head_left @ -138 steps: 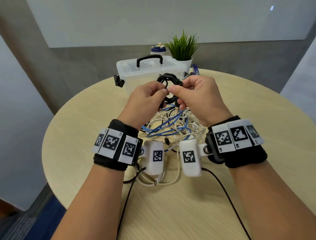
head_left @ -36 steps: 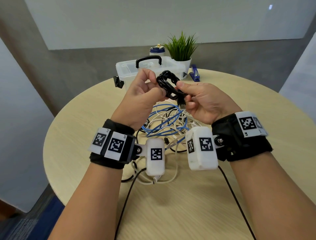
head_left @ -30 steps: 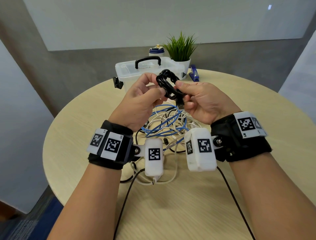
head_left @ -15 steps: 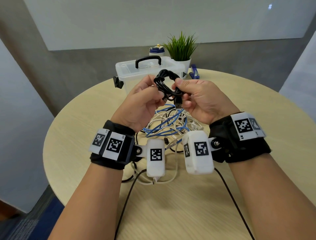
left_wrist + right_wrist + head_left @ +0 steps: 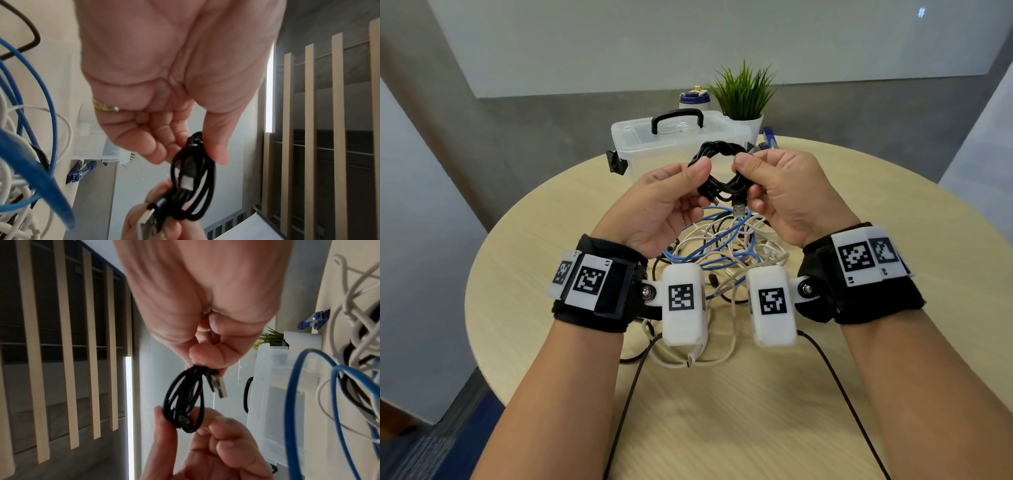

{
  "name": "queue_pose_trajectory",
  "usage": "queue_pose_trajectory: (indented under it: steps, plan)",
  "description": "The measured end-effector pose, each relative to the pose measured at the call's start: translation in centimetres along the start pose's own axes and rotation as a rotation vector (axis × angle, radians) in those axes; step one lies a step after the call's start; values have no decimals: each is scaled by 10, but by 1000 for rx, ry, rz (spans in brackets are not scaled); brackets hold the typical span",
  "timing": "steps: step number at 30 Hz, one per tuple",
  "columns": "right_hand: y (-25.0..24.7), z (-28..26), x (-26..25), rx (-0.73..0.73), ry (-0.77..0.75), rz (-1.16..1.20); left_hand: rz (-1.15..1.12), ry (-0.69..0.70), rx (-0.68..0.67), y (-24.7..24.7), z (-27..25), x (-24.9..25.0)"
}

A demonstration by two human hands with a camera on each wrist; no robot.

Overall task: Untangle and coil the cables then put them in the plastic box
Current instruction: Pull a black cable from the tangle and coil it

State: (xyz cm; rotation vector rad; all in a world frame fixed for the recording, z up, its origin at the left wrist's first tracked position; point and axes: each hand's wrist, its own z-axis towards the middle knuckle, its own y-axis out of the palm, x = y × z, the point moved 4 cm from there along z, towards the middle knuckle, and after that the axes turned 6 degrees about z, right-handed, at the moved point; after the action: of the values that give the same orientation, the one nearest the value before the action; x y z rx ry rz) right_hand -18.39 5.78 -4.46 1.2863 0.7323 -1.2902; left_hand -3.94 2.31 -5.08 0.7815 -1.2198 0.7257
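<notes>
Black cable (image 5: 717,171) coiled, pinched between left hand (image 5: 664,202) and right hand (image 5: 784,192) above worktop (image 5: 893,205) | blue-and-white tangle (image 5: 722,246) untouched | plastic box (image 5: 654,144) lidded | judged early.

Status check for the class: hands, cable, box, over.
Left hand and right hand both pinch the coiled black cable. Plastic box lid closed. Blue and white tangle remains on table.

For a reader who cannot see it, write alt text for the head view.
Both hands, left and right, hold a coiled black cable above a tangle of white and blue cables on a round table. Behind stands a lidded plastic box.
</notes>
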Motion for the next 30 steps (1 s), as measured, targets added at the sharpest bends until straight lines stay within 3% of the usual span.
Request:
queue_pose_trajectory:
  steps: [12,23,30]
  plan:
    - [0,2,-1,32,-120,-76,-82,-57,112,-6,4,-3]
    - [1,2,-2,54,-200,-184,125,-4,193,-8,6,-5]
    - [4,1,-2,-13,-184,-177,207,19,223,-12,7,-5]
